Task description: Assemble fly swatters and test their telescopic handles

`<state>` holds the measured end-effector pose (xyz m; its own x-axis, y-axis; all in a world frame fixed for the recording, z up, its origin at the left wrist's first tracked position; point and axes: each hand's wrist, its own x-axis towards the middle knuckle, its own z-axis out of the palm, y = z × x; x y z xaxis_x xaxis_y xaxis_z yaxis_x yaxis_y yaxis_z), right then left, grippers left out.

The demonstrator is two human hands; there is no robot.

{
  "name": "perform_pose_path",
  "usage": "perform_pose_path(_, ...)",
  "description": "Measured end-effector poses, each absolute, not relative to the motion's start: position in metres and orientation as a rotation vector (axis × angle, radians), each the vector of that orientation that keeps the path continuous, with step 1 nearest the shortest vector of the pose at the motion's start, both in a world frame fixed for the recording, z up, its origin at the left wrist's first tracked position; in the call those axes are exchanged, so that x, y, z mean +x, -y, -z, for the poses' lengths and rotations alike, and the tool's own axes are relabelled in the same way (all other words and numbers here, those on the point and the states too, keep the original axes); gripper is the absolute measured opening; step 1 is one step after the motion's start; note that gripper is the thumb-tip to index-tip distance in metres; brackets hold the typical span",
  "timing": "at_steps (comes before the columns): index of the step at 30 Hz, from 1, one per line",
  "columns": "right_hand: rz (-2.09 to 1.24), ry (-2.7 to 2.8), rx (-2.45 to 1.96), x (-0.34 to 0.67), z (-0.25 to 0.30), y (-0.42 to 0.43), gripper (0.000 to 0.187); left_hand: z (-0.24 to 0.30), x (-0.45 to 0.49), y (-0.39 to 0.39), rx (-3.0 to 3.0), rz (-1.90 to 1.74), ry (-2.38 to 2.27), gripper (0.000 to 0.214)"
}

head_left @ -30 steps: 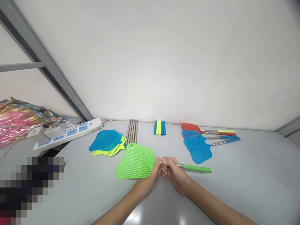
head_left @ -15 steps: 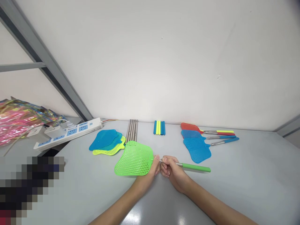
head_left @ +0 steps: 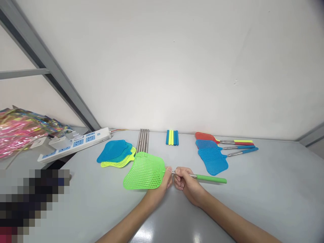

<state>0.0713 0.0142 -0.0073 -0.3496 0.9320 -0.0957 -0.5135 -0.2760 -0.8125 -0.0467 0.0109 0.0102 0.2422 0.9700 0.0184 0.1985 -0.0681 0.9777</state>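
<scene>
A green fly swatter with a perforated head, metal rod and green grip is held level above the table. My left hand is closed on its neck, where the head meets the rod. My right hand is wrapped around the metal rod, just left of the green grip. A short stretch of rod shows between the two hands. Behind the green head lie loose blue swatter heads and a yellow one, stacked together. Beside them several metal rods are lined up.
Blue and yellow grip sleeves lie in a row near the wall. To the right rest several swatters with handles, a red one and blue ones. A power strip with plugs and shiny plastic packages occupy the left.
The gap between my hands has widened slightly, with a little more rod visible. Both hands keep their hold on the green fly swatter.
</scene>
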Motion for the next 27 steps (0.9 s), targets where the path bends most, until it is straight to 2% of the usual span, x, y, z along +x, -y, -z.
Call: perform_pose_path(27,-1.757,0.966,-0.759,0.077,0.001,-0.028,0.023,-0.006,-0.044,-0.020,1.394,-1.034,-1.184,0.045)
